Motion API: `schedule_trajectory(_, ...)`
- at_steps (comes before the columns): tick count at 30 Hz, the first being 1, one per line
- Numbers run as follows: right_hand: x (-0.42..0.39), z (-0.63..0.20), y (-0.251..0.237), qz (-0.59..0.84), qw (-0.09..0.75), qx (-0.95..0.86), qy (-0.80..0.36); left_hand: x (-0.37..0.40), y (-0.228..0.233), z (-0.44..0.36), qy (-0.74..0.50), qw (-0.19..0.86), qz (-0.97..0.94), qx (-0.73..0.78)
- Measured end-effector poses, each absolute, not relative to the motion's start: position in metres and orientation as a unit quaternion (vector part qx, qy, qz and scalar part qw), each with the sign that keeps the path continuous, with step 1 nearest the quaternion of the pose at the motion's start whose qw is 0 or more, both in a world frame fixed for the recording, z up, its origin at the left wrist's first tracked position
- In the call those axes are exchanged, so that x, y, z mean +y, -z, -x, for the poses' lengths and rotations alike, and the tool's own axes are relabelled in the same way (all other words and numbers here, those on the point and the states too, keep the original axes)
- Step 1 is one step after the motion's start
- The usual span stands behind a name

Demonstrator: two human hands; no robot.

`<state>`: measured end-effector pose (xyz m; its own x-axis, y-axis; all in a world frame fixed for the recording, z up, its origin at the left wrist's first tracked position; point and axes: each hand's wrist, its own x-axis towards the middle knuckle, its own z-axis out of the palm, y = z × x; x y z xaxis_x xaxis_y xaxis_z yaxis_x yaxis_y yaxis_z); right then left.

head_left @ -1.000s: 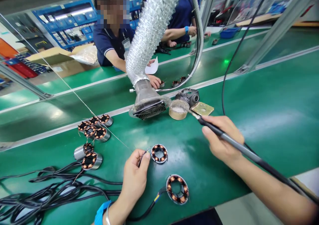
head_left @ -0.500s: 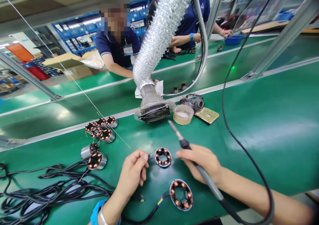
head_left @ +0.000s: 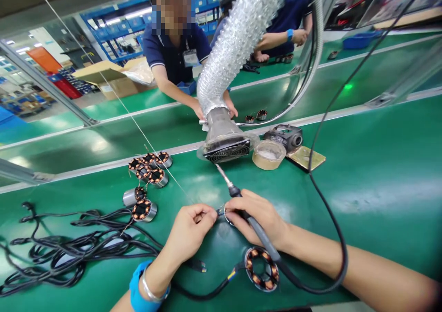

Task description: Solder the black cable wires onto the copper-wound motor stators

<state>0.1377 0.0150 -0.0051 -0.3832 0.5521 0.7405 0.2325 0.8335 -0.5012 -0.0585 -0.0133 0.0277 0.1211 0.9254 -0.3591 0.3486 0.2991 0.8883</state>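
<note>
Plainly pinching a cable end point(head_left: 220, 211) in the left hand point(head_left: 193, 231) and holding a soldering iron point(head_left: 235, 191) pencil-fashion in the right hand point(head_left: 267, 213), pointing toward eleven o'clock. Probably light and stiff, hot up front; best gripped by the smooth handle point(head_left: 265, 240). Below, at six o'clock on the glossy table point(head_left: 380, 187): a copper-wound ring point(head_left: 251, 268), rigid-rimmed, probably fragile inside. Perhaps touching a second ring point(head_left: 227, 214), mostly hidden; hard to tell.
</note>
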Motion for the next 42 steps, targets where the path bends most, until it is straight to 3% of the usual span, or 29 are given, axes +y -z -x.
schedule_trajectory(26,0.01,-0.14,0.014,0.243,0.475,-0.829,-0.169,-0.027,-0.024,0.043,-0.323,0.503,-0.565,0.569)
schedule_trajectory(33,0.019,-0.137,0.001,0.221,0.401,-0.873,-0.169,-0.028,-0.023,0.047,-0.296,0.428,-0.626,0.58)
schedule_trajectory(42,0.02,-0.139,0.0,0.26,0.38,-0.858,-0.227,-0.031,-0.025,0.049,-0.307,0.395,-0.627,0.598)
